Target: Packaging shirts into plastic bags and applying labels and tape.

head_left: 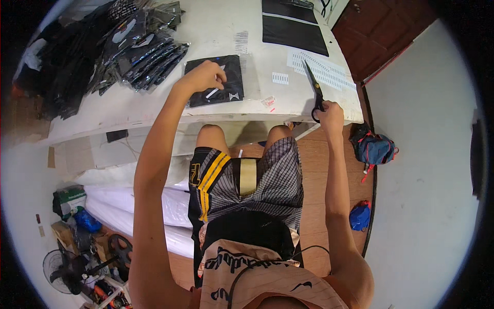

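My left hand [206,77] is over a flat black folded item [234,77] in a clear plastic bag near the table's front edge. Its fingers are curled together, and what they may pinch is hidden. A short white strip [212,93] shows just below those fingertips. At the table's right front edge, my right hand [332,114] grips a pair of black scissors [317,92] by the handles. The blades point away from me across white label sheets [334,76]. A small cut piece of labels [280,78] lies left of the scissors.
Black items in clear bags form a large pile [149,62] at the left of the white table [216,31]. Flat black pieces [296,35] lie at the far right. A roll of tape [248,176] is at my lap. Backpack [375,148] and fan [62,270] are on either side.
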`<action>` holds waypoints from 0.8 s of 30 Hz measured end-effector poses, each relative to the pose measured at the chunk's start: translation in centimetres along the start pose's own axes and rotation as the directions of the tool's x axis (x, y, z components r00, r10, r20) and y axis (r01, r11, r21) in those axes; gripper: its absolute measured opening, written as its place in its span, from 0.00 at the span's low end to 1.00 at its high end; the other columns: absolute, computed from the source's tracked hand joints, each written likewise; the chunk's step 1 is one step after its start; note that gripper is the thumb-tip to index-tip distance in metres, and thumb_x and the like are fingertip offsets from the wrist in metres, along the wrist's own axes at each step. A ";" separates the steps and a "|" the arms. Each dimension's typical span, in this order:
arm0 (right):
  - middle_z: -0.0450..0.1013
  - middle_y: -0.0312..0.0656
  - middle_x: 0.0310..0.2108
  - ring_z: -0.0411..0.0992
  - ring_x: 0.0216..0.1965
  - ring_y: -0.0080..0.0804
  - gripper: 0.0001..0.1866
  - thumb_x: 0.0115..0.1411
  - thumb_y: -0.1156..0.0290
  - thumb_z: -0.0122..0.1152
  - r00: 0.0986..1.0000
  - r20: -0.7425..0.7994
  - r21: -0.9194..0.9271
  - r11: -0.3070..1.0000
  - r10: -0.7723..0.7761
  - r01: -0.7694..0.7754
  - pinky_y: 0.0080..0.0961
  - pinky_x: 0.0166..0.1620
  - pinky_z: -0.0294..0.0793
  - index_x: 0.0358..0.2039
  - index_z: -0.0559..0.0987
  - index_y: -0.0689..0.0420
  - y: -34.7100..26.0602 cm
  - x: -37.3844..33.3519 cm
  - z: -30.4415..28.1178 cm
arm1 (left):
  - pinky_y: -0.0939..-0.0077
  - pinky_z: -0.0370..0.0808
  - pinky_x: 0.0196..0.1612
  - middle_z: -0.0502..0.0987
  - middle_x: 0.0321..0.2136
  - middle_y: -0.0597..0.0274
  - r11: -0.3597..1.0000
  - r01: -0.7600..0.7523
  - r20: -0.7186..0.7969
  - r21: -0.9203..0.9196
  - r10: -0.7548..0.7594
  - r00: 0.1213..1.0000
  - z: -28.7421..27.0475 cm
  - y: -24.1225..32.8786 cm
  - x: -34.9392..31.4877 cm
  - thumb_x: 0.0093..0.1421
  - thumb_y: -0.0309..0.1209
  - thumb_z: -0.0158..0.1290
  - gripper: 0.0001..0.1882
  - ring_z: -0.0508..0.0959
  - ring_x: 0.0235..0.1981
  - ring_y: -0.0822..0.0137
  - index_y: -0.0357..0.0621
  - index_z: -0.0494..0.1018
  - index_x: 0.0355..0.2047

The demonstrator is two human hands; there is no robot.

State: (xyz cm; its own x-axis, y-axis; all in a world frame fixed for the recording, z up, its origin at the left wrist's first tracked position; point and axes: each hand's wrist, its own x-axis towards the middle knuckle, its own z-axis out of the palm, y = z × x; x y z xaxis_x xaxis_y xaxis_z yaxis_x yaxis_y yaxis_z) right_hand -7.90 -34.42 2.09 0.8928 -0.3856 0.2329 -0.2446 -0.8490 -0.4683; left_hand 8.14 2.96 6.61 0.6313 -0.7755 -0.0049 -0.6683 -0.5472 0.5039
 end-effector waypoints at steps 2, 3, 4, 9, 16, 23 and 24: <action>0.76 0.54 0.27 0.75 0.32 0.51 0.15 0.42 0.72 0.64 0.998 0.052 -0.056 0.998 -0.020 0.023 0.37 0.37 0.72 0.33 0.80 0.64 0.8 0.4 0.2 | 0.74 0.72 0.31 0.78 0.26 0.53 0.997 0.060 -0.268 -0.039 -0.069 0.961 0.8 0.2 -1.7 0.46 0.26 0.63 0.11 0.77 0.25 0.62 0.36 0.78 0.31; 0.76 0.54 0.27 0.75 0.32 0.51 0.15 0.42 0.72 0.64 0.998 0.052 -0.052 0.998 -0.025 0.028 0.37 0.37 0.72 0.33 0.80 0.64 0.5 0.4 0.3 | 0.72 0.72 0.31 0.78 0.26 0.54 0.996 0.087 -0.423 0.028 -0.067 0.904 1.8 0.0 -3.1 0.47 0.27 0.63 0.11 0.76 0.25 0.62 0.37 0.79 0.31; 0.76 0.53 0.31 0.74 0.35 0.51 0.16 0.42 0.72 0.64 0.999 0.046 -0.083 0.996 -0.025 0.029 0.39 0.39 0.72 0.34 0.80 0.63 0.2 0.2 0.3 | 0.72 0.72 0.31 0.78 0.26 0.54 0.996 0.089 -0.424 0.031 -0.067 0.903 3.0 0.4 -4.1 0.47 0.27 0.63 0.11 0.76 0.25 0.62 0.37 0.79 0.31; 0.73 0.48 0.42 0.70 0.42 0.49 0.18 0.45 0.70 0.64 0.981 -0.142 -0.193 0.976 -0.128 0.099 0.42 0.45 0.68 0.39 0.80 0.61 -1.6 -2.1 0.5 | 0.70 0.72 0.31 0.77 0.28 0.57 0.965 0.260 -0.712 -0.007 -0.187 0.677 8.1 0.2 -6.1 0.47 0.30 0.63 0.11 0.76 0.26 0.60 0.40 0.80 0.32; 0.71 0.48 0.43 0.68 0.44 0.46 0.17 0.49 0.67 0.65 0.919 -0.294 0.093 0.949 -0.263 0.301 0.41 0.49 0.65 0.39 0.79 0.61 -3.3 -8.2 1.6 | 0.64 0.71 0.42 0.76 0.30 0.55 0.933 0.320 -0.641 -0.163 -0.346 0.685 8.5 0.1 -5.5 0.48 0.27 0.60 0.07 0.74 0.37 0.55 0.41 0.80 0.29; 0.69 0.48 0.44 0.66 0.47 0.49 0.16 0.48 0.66 0.66 0.963 -0.071 0.278 0.922 -0.259 0.269 0.41 0.50 0.64 0.37 0.79 0.60 -3.7 -14.4 6.2 | 0.70 0.73 0.32 0.77 0.28 0.53 0.921 0.275 -0.499 -0.276 -0.382 0.778 6.6 -1.7 -5.4 0.50 0.27 0.60 0.07 0.78 0.27 0.58 0.40 0.80 0.31; 0.69 0.48 0.44 0.66 0.47 0.49 0.16 0.48 0.66 0.66 0.963 -0.068 0.281 0.921 -0.260 0.268 0.41 0.50 0.64 0.37 0.79 0.60 -3.6 -14.9 6.7 | 0.71 0.74 0.32 0.78 0.28 0.52 0.921 0.309 -0.430 -0.237 -0.385 0.817 6.1 -1.7 -5.2 0.49 0.28 0.60 0.08 0.78 0.27 0.59 0.41 0.80 0.31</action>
State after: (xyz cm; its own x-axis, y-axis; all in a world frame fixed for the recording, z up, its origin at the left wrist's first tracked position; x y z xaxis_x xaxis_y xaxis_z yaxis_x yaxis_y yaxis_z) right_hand -17.78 -23.22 -5.43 0.8979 -0.1755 0.4037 0.1206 -0.7840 -0.6089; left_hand 3.61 6.04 0.48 0.9420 -0.2876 0.1731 -0.3269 -0.6692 0.6673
